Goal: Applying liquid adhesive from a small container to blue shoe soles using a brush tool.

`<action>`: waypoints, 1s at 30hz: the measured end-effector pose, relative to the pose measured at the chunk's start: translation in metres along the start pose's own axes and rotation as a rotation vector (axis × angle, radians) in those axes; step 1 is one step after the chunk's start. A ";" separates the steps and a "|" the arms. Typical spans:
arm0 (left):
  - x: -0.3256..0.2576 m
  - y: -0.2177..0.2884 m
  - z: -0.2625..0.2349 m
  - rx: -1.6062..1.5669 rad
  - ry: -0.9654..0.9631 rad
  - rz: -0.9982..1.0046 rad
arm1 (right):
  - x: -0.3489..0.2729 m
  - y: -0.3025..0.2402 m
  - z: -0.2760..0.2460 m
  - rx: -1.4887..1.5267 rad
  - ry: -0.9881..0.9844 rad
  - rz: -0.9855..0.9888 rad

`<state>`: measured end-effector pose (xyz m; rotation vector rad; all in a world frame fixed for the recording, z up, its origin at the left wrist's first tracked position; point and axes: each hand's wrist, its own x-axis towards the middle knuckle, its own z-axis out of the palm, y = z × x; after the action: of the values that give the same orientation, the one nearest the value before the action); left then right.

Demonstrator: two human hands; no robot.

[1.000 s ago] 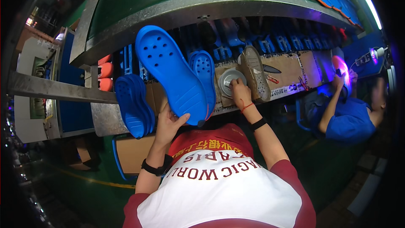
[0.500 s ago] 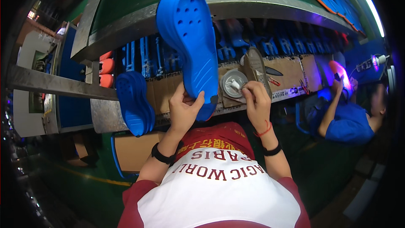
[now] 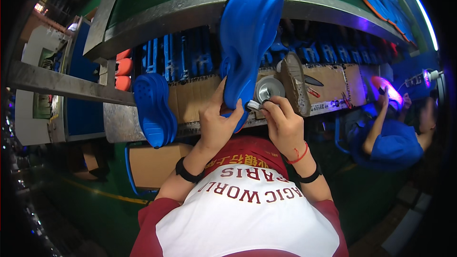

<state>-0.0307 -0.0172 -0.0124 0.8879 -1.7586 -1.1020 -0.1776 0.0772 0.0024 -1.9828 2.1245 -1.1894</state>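
Note:
My left hand (image 3: 219,119) is closed around the near end of a blue foam shoe sole (image 3: 250,33), which stands tilted on its edge with its far end over the bench rail. In my right hand (image 3: 284,123), thumb and fingers pinch a small white wad (image 3: 253,105), perhaps cloth; its exact kind is unclear. The wad is at the sole's near end, touching or almost touching its side. Just beyond my right fingers sits a small round metal bowl (image 3: 270,88). A grey-brown perforated sole (image 3: 294,83) lies right of the bowl.
Stacked blue soles (image 3: 154,112) stand at the left on the ledge. Cardboard (image 3: 333,78) covers the ledge, with a dark blade and red-handled tool (image 3: 312,89) on it. A metal rail (image 3: 190,21) crosses beyond. At right sits a co-worker in blue (image 3: 395,138).
The blue sole has turned from showing its perforated face to standing on edge, and moved right. My right hand has brought the white wad from the bowl to the sole's near end.

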 end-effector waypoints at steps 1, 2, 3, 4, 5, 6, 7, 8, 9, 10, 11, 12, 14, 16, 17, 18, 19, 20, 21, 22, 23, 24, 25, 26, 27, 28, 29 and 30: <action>0.000 0.000 0.000 0.007 -0.002 0.003 | 0.000 0.000 0.000 0.026 -0.007 0.008; 0.000 0.000 0.000 0.013 -0.007 0.007 | 0.001 0.000 0.000 0.028 -0.007 0.007; 0.000 0.000 0.000 0.015 -0.006 0.007 | 0.001 -0.001 0.000 0.061 -0.014 0.034; 0.001 0.000 0.000 0.004 -0.003 0.011 | 0.002 -0.001 -0.001 0.094 -0.020 0.061; 0.001 0.000 0.000 -0.006 -0.001 0.015 | 0.002 -0.002 -0.001 0.096 -0.020 0.061; 0.001 -0.001 0.000 -0.004 0.000 0.015 | 0.003 -0.003 -0.002 0.139 -0.034 0.091; 0.000 -0.001 -0.001 -0.001 -0.002 0.010 | 0.004 -0.003 -0.003 0.182 -0.047 0.121; 0.000 -0.001 -0.001 0.000 -0.004 0.006 | 0.005 -0.002 -0.003 0.184 -0.047 0.121; 0.000 -0.001 -0.001 0.002 -0.004 0.006 | 0.006 -0.002 -0.004 0.211 -0.051 0.126; 0.000 -0.001 -0.002 0.007 -0.012 -0.004 | 0.006 -0.001 -0.004 0.238 -0.055 0.132; 0.000 0.000 -0.002 0.012 -0.020 -0.014 | 0.006 -0.001 -0.004 0.239 -0.054 0.132; 0.000 0.000 -0.002 0.013 -0.020 -0.013 | 0.006 -0.001 -0.004 0.247 -0.044 0.153; -0.001 -0.001 -0.003 0.011 -0.022 -0.001 | 0.006 -0.001 -0.004 0.254 -0.033 0.175; -0.001 0.001 -0.003 0.010 -0.023 -0.005 | 0.006 0.000 -0.003 0.196 -0.042 0.136; -0.001 0.001 -0.003 0.007 -0.023 -0.009 | 0.006 0.000 -0.003 0.197 -0.042 0.136; -0.001 0.002 -0.003 0.009 -0.023 -0.009 | 0.007 0.000 -0.003 0.158 -0.041 0.125; -0.001 0.003 -0.003 0.009 -0.026 -0.010 | 0.007 0.000 -0.004 0.119 -0.041 0.115; -0.001 0.003 -0.003 0.009 -0.028 -0.011 | 0.007 0.000 -0.003 0.120 -0.041 0.115; 0.000 0.003 -0.002 0.009 -0.028 -0.011 | 0.007 0.002 -0.003 0.093 -0.030 0.109; 0.000 0.002 -0.001 0.009 -0.027 0.001 | 0.007 0.003 -0.003 0.065 -0.019 0.103; 0.001 0.002 0.000 0.007 -0.026 0.014 | 0.007 0.004 -0.003 0.061 -0.017 0.102; 0.003 0.002 0.001 0.003 -0.028 0.019 | 0.008 0.005 -0.004 0.048 -0.008 0.102; 0.004 0.003 0.002 -0.005 -0.035 0.010 | 0.008 0.006 -0.006 0.034 0.004 0.103; 0.005 0.004 0.004 -0.016 -0.038 0.007 | 0.009 0.007 -0.008 0.024 0.013 0.097; 0.006 0.006 0.005 -0.025 -0.040 0.022 | 0.008 0.007 -0.011 0.001 0.034 0.091; 0.005 0.008 0.006 0.018 -0.043 0.007 | 0.007 0.007 -0.014 -0.025 0.059 0.084; 0.009 0.010 0.008 0.059 -0.036 0.002 | 0.008 0.010 -0.019 -0.042 0.078 0.105; 0.014 0.008 0.011 0.065 -0.053 -0.020 | 0.007 0.016 -0.025 -0.011 0.129 0.145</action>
<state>-0.0470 -0.0227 -0.0037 0.9251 -1.8416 -1.0952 -0.2045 0.0820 0.0153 -1.7656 2.2935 -1.3160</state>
